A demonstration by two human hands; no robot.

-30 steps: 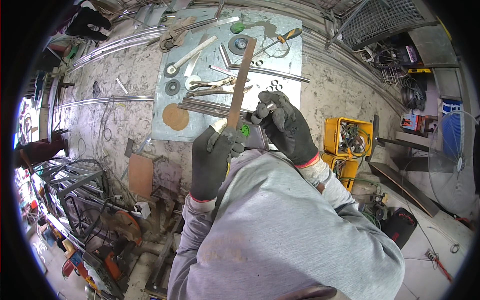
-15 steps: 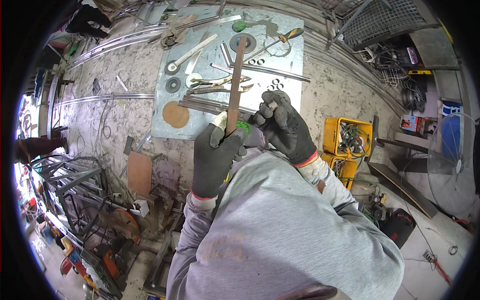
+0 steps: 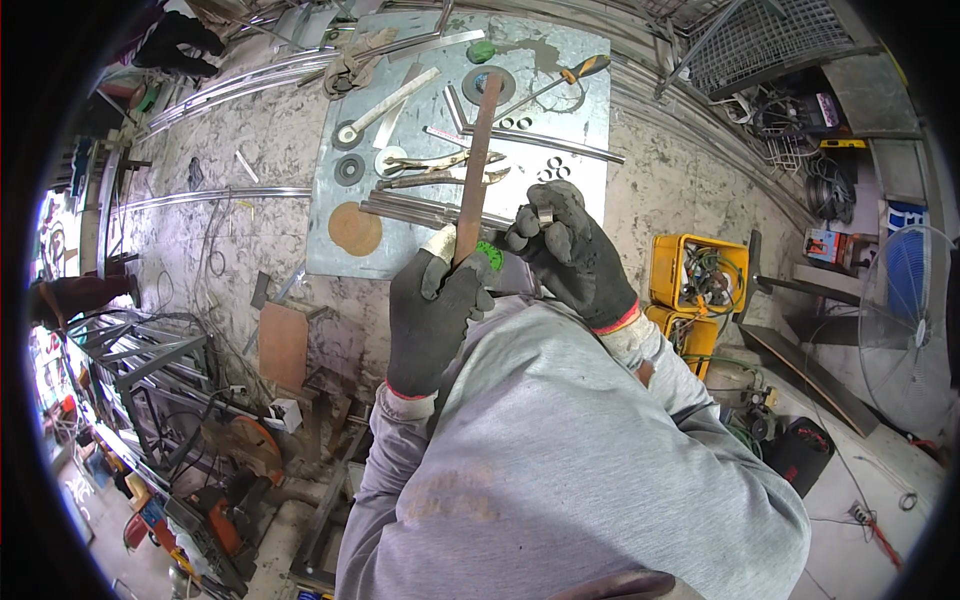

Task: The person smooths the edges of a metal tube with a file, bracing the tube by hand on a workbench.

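Observation:
My left hand, in a dark glove, is closed round the lower end of a long, flat, rust-brown file. The file points away over the metal sheet. Between the gloved fingers of my right hand is a small metal ring; it is held apart from the file, just to its right. A patch of green shows beside my left fingers. Several small rings lie on the sheet beyond my right hand. Locking pliers lie left of the file.
Grinding discs, metal tubes and a screwdriver lie on the sheet. Yellow crates with cables stand at the right, near a fan. Metal frames crowd the left. Another person's legs show at the far left.
My right fingers have shifted slightly, and the ring between them shows more plainly. My left hand keeps its hold on the file. The whole view has moved a little.

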